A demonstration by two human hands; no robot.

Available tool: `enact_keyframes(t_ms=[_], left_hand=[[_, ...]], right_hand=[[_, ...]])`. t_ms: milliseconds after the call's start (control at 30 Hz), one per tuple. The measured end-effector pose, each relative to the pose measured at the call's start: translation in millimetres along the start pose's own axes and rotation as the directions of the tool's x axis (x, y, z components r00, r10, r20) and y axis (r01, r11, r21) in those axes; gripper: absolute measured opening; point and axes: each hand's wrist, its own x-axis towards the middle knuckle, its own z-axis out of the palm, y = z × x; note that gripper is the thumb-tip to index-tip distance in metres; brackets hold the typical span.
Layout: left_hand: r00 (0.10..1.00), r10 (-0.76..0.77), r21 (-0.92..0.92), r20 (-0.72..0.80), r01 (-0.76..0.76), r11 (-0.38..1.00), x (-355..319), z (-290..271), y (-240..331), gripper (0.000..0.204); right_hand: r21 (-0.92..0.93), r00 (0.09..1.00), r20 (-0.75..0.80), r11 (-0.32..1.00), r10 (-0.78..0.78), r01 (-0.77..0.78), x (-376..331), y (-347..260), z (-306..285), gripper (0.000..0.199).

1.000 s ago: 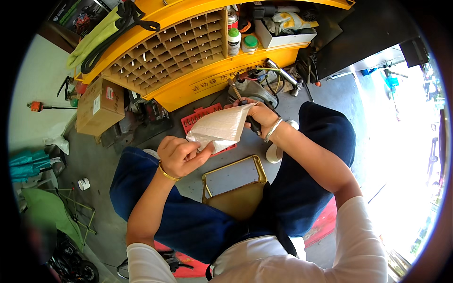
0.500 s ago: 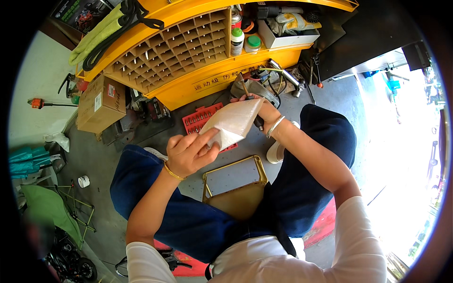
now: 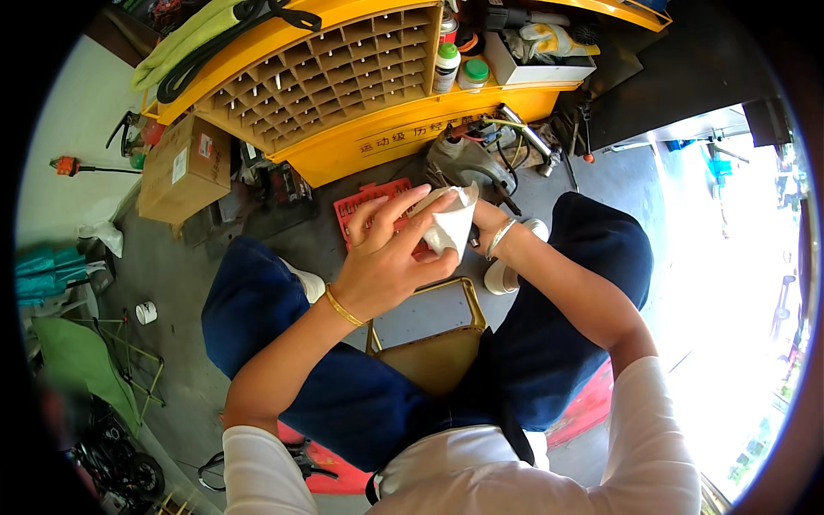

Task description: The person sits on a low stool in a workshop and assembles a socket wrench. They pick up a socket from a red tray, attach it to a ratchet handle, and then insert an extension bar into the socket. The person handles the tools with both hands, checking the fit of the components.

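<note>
Head view: held white packet [image 3: 453, 227] near red case [image 3: 376, 192], between left hand [image 3: 380, 266] with fingers [image 3: 402, 210] spread against it and right hand [image 3: 489, 225] with fingers mostly hidden, so could not tell their closing, and possibly risked slipping or tearing through loose or uneven pressure.

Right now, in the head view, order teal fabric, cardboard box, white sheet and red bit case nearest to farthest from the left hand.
1. White sheet, at the left hand
2. Red bit case, ahead
3. Cardboard box, left
4. Teal fabric, far left
</note>
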Motion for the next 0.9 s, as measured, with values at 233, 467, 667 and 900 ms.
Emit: enact_keyframes(t_ms=[233, 467, 667, 900], left_hand=[[0.999, 0.016, 0.001, -0.028, -0.016, 1.0, 7.2, 6.5, -0.5, 0.031], [0.999, 0.011, 0.004, -0.041, -0.011, 1.0, 10.5, 9.7, -1.5, 0.031], [0.999, -0.048, -0.043, -0.011, 0.048, 0.998, 9.5, 5.8, -3.4, 0.033], [0.994, -0.105, -0.078, -0.035, 0.102, 0.992, 3.9, 6.2, -4.7, 0.034]], right_hand=[[0.129, 0.96, 0.258, 0.989, -0.107, 0.075, -7.1, 4.3, 8.0, 0.027], [0.153, 0.959, 0.276, 0.988, -0.062, 0.019, -6.4, 4.9, -2.7, 0.028], [0.146, 0.984, 0.179, 0.989, -0.018, -0.008, -7.0, 7.2, -4.8, 0.026], [0.133, 0.996, 0.056, 0.988, 0.075, -0.082, -8.9, 5.6, -1.8, 0.017]])
